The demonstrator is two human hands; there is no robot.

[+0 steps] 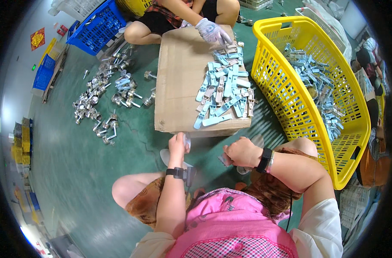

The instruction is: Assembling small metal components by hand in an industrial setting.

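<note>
Gripping a small clear plastic piece [186, 140] between thumb and fingers, the left hand [177, 145] is raised just below the near edge of the cardboard box [179, 81] that serves as a worktop. The right hand [240, 152] is closed around a small greyish part [224, 160], of which only the end peeks out on the thumb side; what kind of part it is cannot be told. The two hands are near each other but apart, above the green floor [71, 163], in front of the person's knees. Each wrist carries a black band.

On the cardboard box, toward its right side, lies a loose heap of light blue handle-shaped pieces [224, 84], some with brownish strips among them. A co-worker sitting across the box rests a gloved hand [212, 31] on the far end of that heap.

To the right of the box stands a yellow plastic basket [290, 107], its inside holding more of the light blue pieces [318, 81]. To the left of the box, on the floor, a scatter of shiny metal knob parts [108, 94] spreads out. Farther off at the upper left stands a blue crate [97, 28], with another blue crate [44, 73] lower along the wall.
</note>
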